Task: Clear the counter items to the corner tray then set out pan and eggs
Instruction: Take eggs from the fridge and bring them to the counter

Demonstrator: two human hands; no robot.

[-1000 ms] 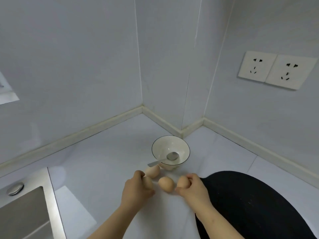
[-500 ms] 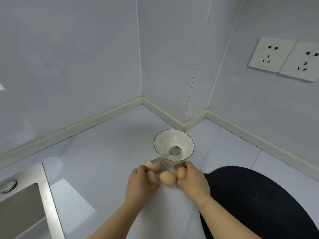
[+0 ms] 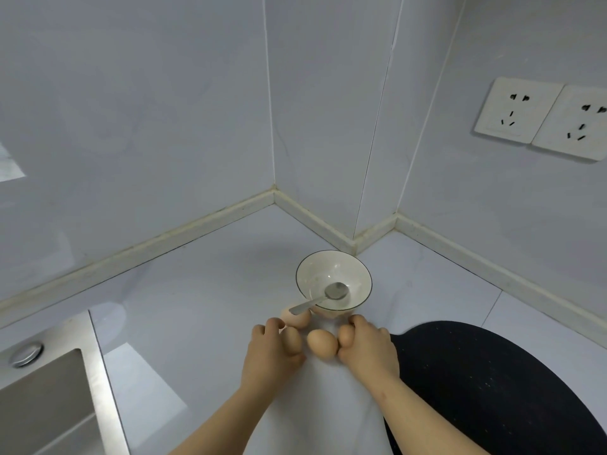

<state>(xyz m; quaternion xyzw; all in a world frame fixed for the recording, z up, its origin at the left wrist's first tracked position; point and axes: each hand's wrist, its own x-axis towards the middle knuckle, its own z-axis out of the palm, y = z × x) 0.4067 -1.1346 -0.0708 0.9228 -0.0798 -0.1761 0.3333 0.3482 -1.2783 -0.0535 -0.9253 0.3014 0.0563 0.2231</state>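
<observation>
Several brown eggs lie on the white counter (image 3: pixel 203 290) just in front of a white bowl (image 3: pixel 333 277) that holds a metal spoon (image 3: pixel 323 297). My left hand (image 3: pixel 271 353) curls round one egg (image 3: pixel 292 338). Another egg (image 3: pixel 345 334) is held in my right hand (image 3: pixel 371 351). Between the two hands a loose egg (image 3: pixel 322 343) rests on the counter, and a further egg (image 3: pixel 295 318) lies under the spoon's handle by the bowl. A black pan (image 3: pixel 492 389) sits at the lower right, touching my right forearm's side.
The counter runs into a wall corner behind the bowl. A steel sink (image 3: pixel 49 399) with a round fitting (image 3: pixel 26 354) is at the lower left. Two wall sockets (image 3: pixel 542 118) hang at the upper right.
The view has shifted slightly, bringing the bowl and eggs a little closer. Both hands stay on their eggs next to the bowl, drawn slightly nearer to it.
</observation>
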